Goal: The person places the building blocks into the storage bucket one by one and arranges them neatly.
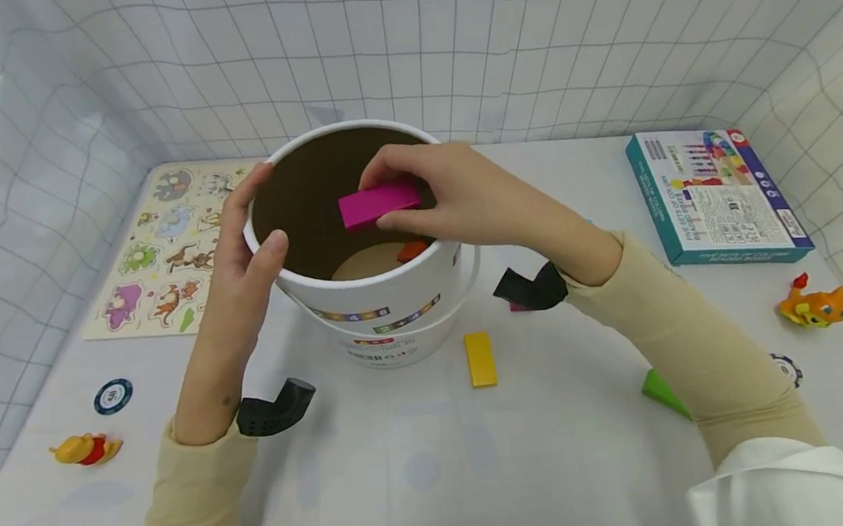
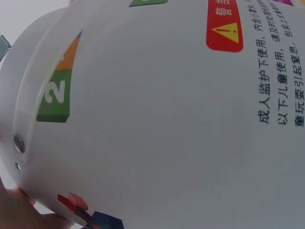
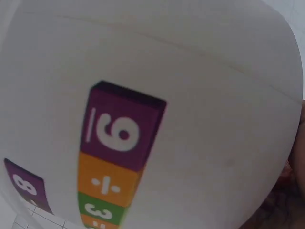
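A white bucket (image 1: 349,299) stands tilted toward me at the middle of the table. My left hand (image 1: 235,250) holds its left rim, thumb and fingertips over the edge. Over the bucket's mouth, my right hand (image 1: 453,189) pinches a magenta block (image 1: 377,205) between thumb and fingers. An orange-red piece (image 1: 412,251) lies inside on the bucket's bottom. Both wrist views are mostly filled by the bucket's printed wall (image 2: 152,119); the left one also shows part of my left hand (image 2: 21,210) at its lower corner.
Before the bucket lie a yellow block (image 1: 480,360) and, farther right, a green block (image 1: 662,392) partly under my sleeve. An animal puzzle board (image 1: 121,272) is at left, a boxed game (image 1: 724,195) at right. Small figures (image 1: 87,449) and a chip (image 1: 113,397) lie about.
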The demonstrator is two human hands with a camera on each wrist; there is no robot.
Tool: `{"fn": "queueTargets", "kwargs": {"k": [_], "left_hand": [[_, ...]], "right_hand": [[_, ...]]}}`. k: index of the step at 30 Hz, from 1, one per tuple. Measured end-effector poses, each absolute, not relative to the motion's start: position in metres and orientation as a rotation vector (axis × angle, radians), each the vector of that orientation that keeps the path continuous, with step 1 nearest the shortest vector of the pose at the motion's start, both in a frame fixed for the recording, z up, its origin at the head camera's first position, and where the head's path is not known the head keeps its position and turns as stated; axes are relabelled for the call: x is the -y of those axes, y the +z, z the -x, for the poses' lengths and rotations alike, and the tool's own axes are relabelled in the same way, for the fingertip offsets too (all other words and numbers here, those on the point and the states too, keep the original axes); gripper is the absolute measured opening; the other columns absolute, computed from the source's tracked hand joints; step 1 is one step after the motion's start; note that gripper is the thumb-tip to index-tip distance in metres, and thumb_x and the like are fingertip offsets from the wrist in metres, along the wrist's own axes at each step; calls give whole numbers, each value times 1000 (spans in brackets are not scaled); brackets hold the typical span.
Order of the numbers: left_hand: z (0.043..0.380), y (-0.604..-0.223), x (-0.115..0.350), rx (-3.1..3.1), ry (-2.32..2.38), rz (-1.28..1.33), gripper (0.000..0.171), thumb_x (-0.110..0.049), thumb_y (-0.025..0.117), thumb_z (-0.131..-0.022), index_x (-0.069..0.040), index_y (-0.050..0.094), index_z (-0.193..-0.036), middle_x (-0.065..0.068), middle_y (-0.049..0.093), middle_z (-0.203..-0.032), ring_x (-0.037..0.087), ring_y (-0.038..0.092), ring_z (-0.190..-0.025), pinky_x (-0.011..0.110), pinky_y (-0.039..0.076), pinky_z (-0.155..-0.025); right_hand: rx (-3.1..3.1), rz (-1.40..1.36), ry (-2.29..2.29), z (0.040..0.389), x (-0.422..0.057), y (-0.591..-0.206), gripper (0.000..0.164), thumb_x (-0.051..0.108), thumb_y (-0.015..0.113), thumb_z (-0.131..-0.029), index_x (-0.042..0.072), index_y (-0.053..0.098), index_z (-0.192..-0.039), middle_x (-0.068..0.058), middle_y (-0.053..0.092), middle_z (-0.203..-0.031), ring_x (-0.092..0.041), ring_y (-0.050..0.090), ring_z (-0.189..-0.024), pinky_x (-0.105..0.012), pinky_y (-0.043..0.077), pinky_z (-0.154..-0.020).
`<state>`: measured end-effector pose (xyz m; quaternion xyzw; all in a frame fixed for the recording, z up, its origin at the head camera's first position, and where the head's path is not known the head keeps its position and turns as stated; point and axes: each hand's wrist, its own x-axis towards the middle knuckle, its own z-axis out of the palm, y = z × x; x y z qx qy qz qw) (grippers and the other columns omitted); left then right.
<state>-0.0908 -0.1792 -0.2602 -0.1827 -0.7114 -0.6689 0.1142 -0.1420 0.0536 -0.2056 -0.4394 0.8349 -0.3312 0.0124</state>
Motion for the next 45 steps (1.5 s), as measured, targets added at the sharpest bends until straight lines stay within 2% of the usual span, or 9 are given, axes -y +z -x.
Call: {"fn": "queueTargets", "kwargs": {"k": [4, 16, 20, 25, 30, 35, 41, 43, 45], "left_hand": [[91, -260, 178, 2095, -1954, 539, 56, -15, 48, -83, -15, 32, -137, -3, 22, -142, 14, 11, -131, 52, 12, -104], [90, -261, 180, 2092, -1954, 534, 56, -17, 48, -83, -15, 32, -137, -2, 21, -143, 14, 10, -131, 52, 8, -105], [90, -263, 180, 2096, -1955, 528, 56, -17, 49, -83, -15, 32, -137, -3, 22, -143, 14, 10, -131, 53, 9, -104], [92, -264, 179, 2095, -1945, 555, 57, -19, 51, -83, -14, 32, -137, -2, 22, -143, 14, 10, -131, 52, 8, -105], [92, -262, 181, 2114, -1916, 548, 57, -19, 49, -84, -15, 31, -137, -2, 21, -144, 14, 11, -131, 52, 8, -105], [92, -261, 180, 2123, -1919, 545, 57, -20, 50, -84, -15, 30, -138, -2, 20, -144, 14, 11, -131, 52, 9, -105], [93, -262, 181, 2077, -1952, 573, 59, -26, 53, -85, -13, 31, -137, 1, 20, -144, 14, 11, -131, 46, 7, -106], [92, -262, 181, 2075, -1947, 572, 58, -25, 53, -85, -14, 31, -137, 1, 20, -143, 14, 11, -131, 46, 7, -106], [92, -262, 181, 2082, -1941, 568, 57, -24, 52, -85, -14, 31, -137, 1, 20, -143, 15, 11, -131, 46, 7, -106]], "right_hand": [[-2601, 1369, -871, 145, -51, -204, 26, 29, 61, -82, 19, 55, -105, 10, 56, -87, -5, 48, -76, -23, 42, -68], [-2565, 1395, -787, 142, -49, -204, 19, 33, 53, -87, 26, 58, -103, 18, 58, -90, 1, 51, -79, -24, 41, -76], [-2455, 1484, -1135, 133, -59, -214, 18, 22, 54, -88, 17, 60, -104, 13, 60, -96, 1, 54, -84, -24, 42, -81], [-2248, 1553, -1621, 101, -93, -229, 20, 2, 54, -85, 2, 59, -104, -3, 61, -103, -15, 55, -96, -32, 45, -84], [-2325, 1341, -1732, 61, -147, -251, 28, -8, 52, -82, -1, 58, -108, -9, 60, -107, -21, 53, -103, -28, 46, -84], [-2682, 883, -1515, 33, -212, -300, 35, -10, 53, -81, 4, 56, -113, -4, 60, -109, -12, 51, -105, -16, 40, -87], [-2937, 328, -1329, 6, -272, -347, 32, 2, 55, -85, 9, 55, -116, 6, 57, -111, 3, 45, -106, -3, 32, -85], [-2959, 267, -1242, 0, -283, -360, 36, 6, 57, -84, 13, 53, -120, 7, 54, -116, 7, 39, -111, 0, 28, -85], [-2917, 290, -1137, -4, -289, -371, 46, 11, 60, -84, 17, 46, -128, 3, 46, -128, 8, 30, -119, 1, 21, -88]]}}
